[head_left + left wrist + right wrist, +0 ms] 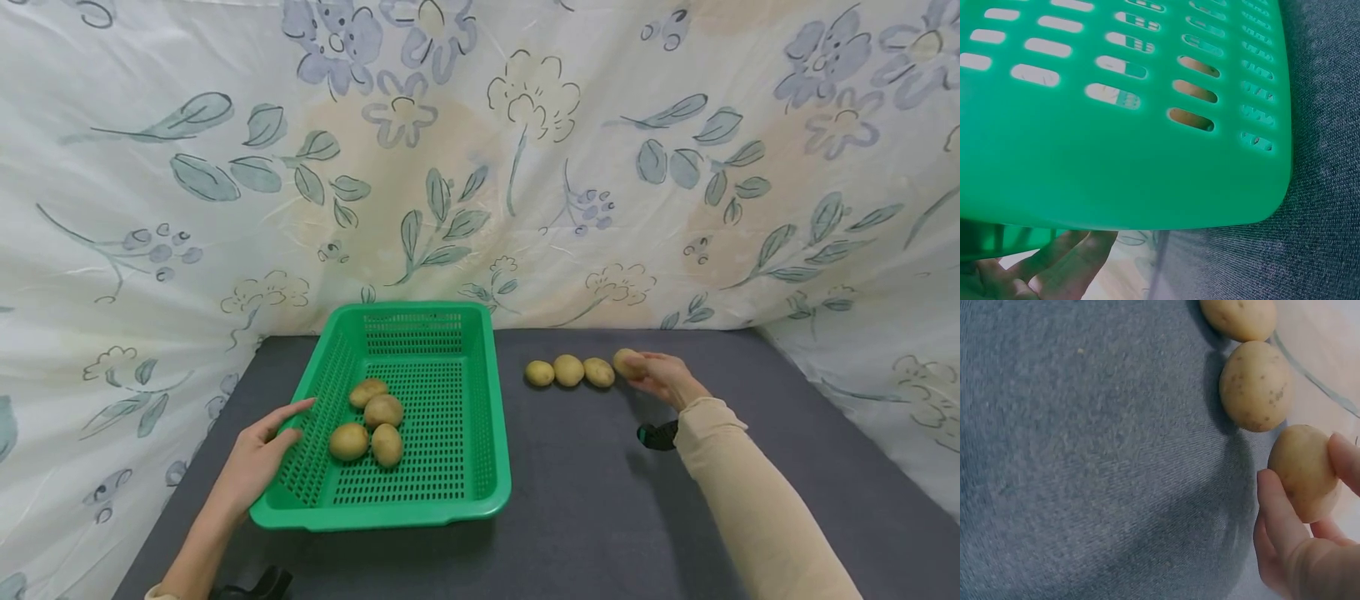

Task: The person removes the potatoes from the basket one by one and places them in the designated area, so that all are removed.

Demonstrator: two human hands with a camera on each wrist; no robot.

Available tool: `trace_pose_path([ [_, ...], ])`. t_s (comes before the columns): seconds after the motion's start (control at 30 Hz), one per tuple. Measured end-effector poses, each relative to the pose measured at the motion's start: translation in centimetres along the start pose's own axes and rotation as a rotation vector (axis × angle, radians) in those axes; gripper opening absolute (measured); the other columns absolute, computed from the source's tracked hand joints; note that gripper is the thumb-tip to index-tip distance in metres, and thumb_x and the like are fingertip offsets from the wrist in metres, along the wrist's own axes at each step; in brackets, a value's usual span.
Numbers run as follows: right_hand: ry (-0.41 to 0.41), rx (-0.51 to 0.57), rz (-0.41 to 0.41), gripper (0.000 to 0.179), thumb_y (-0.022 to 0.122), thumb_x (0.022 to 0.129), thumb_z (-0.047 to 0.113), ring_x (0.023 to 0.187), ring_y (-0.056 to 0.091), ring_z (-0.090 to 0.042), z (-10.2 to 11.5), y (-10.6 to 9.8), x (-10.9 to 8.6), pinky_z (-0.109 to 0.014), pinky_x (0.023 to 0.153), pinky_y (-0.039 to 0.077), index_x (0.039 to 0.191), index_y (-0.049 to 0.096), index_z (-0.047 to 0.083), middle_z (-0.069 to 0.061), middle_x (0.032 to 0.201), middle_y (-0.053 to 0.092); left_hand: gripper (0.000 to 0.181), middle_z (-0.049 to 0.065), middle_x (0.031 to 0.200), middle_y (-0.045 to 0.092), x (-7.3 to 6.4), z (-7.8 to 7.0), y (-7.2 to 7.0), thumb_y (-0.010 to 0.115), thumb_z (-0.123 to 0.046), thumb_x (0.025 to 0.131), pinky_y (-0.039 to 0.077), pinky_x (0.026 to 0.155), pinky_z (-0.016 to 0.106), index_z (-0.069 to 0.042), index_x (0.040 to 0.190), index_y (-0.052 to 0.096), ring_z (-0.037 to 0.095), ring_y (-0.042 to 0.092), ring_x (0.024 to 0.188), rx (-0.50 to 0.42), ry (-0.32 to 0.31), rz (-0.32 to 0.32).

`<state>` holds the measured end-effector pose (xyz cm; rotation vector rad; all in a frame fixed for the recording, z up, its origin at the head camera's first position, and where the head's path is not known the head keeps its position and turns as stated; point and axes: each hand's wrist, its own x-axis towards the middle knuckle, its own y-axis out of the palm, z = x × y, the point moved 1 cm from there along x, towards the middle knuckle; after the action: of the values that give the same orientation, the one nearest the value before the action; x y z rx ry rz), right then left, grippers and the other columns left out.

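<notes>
My right hand [662,377] pinches a potato [1305,472] between thumb and fingers at the right end of a row of potatoes. Three other potatoes [568,371] make up the row on the dark cloth; in the right wrist view, the nearest one [1257,386] lies just beyond the held potato. On the left, my left hand [253,461] holds the left rim of a green plastic basket [495,433]. Its fingers [1075,265] partly disappear behind the rim in the left wrist view. Several potatoes [383,412] lie together inside the basket, left of its middle.
Dark grey cloth [577,500] covers the table. A floral curtain [480,167] hangs behind it and along both sides. Near the right wrist there is a black strap-like object [657,436], and another black piece [262,583] shows by the left wrist.
</notes>
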<state>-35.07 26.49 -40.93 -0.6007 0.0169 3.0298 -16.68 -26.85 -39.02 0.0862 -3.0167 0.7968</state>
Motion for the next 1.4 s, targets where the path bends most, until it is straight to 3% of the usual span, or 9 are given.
trace_pose_path([
  [0.03, 0.007, -0.005, -0.012, 0.067, 0.048, 0.098, 0.006, 0.137, 0.023, -0.039, -0.1, 0.0, 0.0, -0.038, 0.104, 0.032, 0.15, 0.008, -0.007, -0.027, 0.152, 0.011, 0.045, 0.02, 0.114, 0.05, 0.0, 0.0, 0.0, 0.041, -0.016, 0.102, 0.032, 0.048, 0.032, -0.009, 0.146, 0.039, 0.009, 0.019, 0.044, -0.001, 0.0, 0.001],
  [0.1, 0.018, -0.02, -0.029, 0.067, 0.049, 0.098, 0.006, 0.136, 0.024, -0.039, -0.3, -0.1, 0.0, -0.038, 0.103, 0.034, 0.15, 0.008, -0.007, -0.028, 0.152, 0.011, 0.045, 0.021, 0.136, 0.041, 0.0, 0.0, 0.0, 0.041, -0.016, 0.102, 0.032, 0.05, 0.033, -0.008, 0.147, 0.039, 0.009, 0.02, 0.046, -0.002, 0.005, 0.003],
  [0.27, 0.033, -0.013, -0.051, 0.067, 0.049, 0.097, 0.004, 0.137, 0.023, -0.039, -0.6, 0.0, 0.3, -0.038, 0.103, 0.034, 0.15, 0.009, -0.006, -0.027, 0.153, 0.01, 0.045, 0.021, 0.146, 0.032, 0.0, -0.1, 0.0, 0.04, -0.016, 0.102, 0.034, 0.059, 0.033, -0.009, 0.146, 0.039, 0.014, 0.025, 0.051, 0.012, 0.008, 0.001],
  [0.6, 0.057, 0.015, -0.105, 0.065, 0.049, 0.097, 0.001, 0.136, 0.024, -0.039, -0.9, 0.4, 0.6, -0.04, 0.103, 0.033, 0.15, 0.012, -0.005, -0.027, 0.153, 0.01, 0.044, 0.021, 0.146, 0.033, 0.0, -0.1, 0.1, 0.04, -0.015, 0.102, 0.034, 0.072, 0.037, -0.009, 0.146, 0.04, 0.021, 0.034, 0.065, 0.033, 0.006, -0.005],
  [0.77, 0.054, -0.017, -0.129, 0.065, 0.05, 0.097, 0.002, 0.136, 0.026, -0.038, -0.8, 0.7, 0.5, -0.039, 0.102, 0.035, 0.15, 0.014, -0.006, -0.027, 0.152, 0.011, 0.044, 0.019, 0.123, 0.046, 0.0, -0.2, 0.1, 0.041, -0.015, 0.102, 0.034, 0.06, 0.034, -0.01, 0.146, 0.04, 0.015, 0.026, 0.053, 0.015, -0.011, -0.007],
  [0.97, 0.028, -0.088, -0.166, 0.064, 0.051, 0.095, 0.002, 0.134, 0.029, -0.04, -0.8, 1.2, 0.6, -0.041, 0.101, 0.036, 0.147, 0.015, -0.011, -0.03, 0.15, 0.018, 0.044, 0.02, 0.139, 0.039, 0.0, -0.3, 0.1, 0.041, -0.016, 0.102, 0.034, 0.059, 0.033, -0.01, 0.146, 0.04, 0.015, 0.026, 0.053, 0.015, -0.007, -0.008],
  [1.13, 0.028, -0.102, -0.198, 0.064, 0.053, 0.094, 0.001, 0.133, 0.03, -0.04, -0.8, 1.4, 0.7, -0.042, 0.101, 0.036, 0.146, 0.018, -0.013, -0.03, 0.148, 0.021, 0.045, 0.02, 0.135, 0.04, 0.0, -0.2, 0.1, 0.041, -0.016, 0.102, 0.033, 0.057, 0.033, -0.01, 0.146, 0.04, 0.014, 0.023, 0.051, 0.007, -0.014, 0.001],
  [1.27, 0.042, -0.109, -0.21, 0.064, 0.055, 0.093, 0.002, 0.132, 0.031, -0.04, -0.7, 1.4, 0.7, -0.042, 0.1, 0.038, 0.145, 0.019, -0.014, -0.029, 0.148, 0.022, 0.044, 0.019, 0.141, 0.036, 0.0, -0.2, 0.1, 0.041, -0.016, 0.102, 0.034, 0.067, 0.036, -0.01, 0.146, 0.04, 0.019, 0.028, 0.059, 0.023, -0.007, -0.002],
  [1.4, 0.069, -0.138, -0.216, 0.068, 0.057, 0.093, 0.006, 0.13, 0.035, -0.04, -0.5, 1.4, 0.6, -0.04, 0.096, 0.042, 0.144, 0.017, -0.016, -0.029, 0.146, 0.025, 0.044, 0.019, 0.13, 0.044, 0.1, -0.2, 0.1, 0.041, -0.016, 0.102, 0.033, 0.059, 0.034, -0.01, 0.146, 0.04, 0.015, 0.025, 0.053, 0.018, -0.01, -0.009],
])
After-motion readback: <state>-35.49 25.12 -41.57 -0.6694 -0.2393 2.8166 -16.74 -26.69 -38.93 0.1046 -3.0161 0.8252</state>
